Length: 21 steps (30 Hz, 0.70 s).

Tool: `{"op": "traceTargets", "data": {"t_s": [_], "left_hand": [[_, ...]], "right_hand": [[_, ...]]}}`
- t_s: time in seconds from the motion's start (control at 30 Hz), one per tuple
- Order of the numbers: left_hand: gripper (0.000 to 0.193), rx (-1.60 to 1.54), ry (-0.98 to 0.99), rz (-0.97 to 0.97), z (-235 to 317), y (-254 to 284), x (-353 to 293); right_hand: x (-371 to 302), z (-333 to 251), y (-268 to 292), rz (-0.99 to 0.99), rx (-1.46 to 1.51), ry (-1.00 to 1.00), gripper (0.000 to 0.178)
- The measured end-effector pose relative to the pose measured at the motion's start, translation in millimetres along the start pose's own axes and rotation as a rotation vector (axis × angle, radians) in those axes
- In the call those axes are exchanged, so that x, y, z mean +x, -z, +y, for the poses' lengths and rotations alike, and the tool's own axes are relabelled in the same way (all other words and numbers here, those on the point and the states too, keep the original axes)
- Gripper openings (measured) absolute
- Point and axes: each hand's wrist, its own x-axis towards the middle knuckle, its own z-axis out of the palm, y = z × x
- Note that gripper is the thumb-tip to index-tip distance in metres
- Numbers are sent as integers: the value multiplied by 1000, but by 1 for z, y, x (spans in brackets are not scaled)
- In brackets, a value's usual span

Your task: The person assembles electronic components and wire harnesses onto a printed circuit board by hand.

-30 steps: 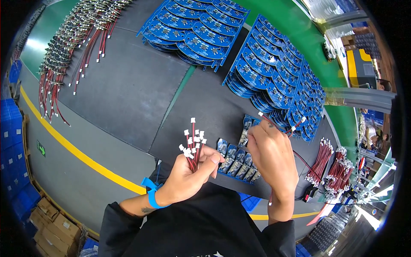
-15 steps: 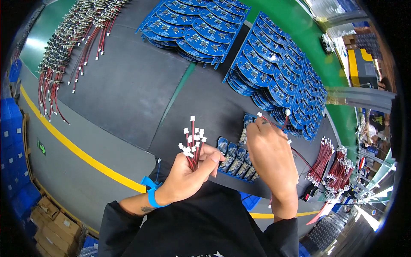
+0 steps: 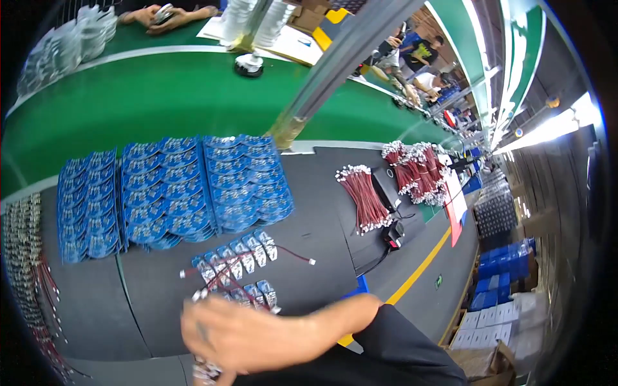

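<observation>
My right hand [image 3: 248,334], smeared by motion, reaches across the near edge of the dark table with its back up. Its fingers are bent downward and mostly hidden. Just below it, only a small part of my left hand [image 3: 226,378] shows, beside a bundle of white-plugged cables [image 3: 205,369]; the rest is covered. Beyond my right hand lie two short rows of small blue circuit boards [image 3: 239,251]. Thin red-and-black cables [image 3: 293,253] with white plugs lie across these boards, and a white plug [image 3: 199,294] shows right at the hand's far side.
Stacked panels of blue boards [image 3: 167,186] stand along the back. Bundled red cables [image 3: 364,199] lie at the right, near a black device [image 3: 394,235]. Wired parts [image 3: 22,244] line the far left. A metal post [image 3: 335,71] rises behind; another person's hands [image 3: 167,18] work beyond the green belt [image 3: 161,83].
My view has swung to the right. My right hand has moved toward my left hand and now covers most of it. Cables now show lying across the small boards.
</observation>
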Motion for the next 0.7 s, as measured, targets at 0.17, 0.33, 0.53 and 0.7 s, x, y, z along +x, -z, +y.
{"op": "traceTargets", "data": {"t_s": [0.17,0.33,0.53,0.7], "left_hand": [[18,-22,-76,-142,-17,-14,34],[16,-56,-129,-261,-22,-37,54],[16,-77,-34,-273,-21,-51,42],[24,-27,82,-281,15,-54,46]], "right_hand": [[-36,-33,-3,115,674,69,21],[-76,-45,-35,111,564,-75,23],[-112,-39,-35,269,772,-350,39],[-139,-38,-35,341,882,-591,31]]}}
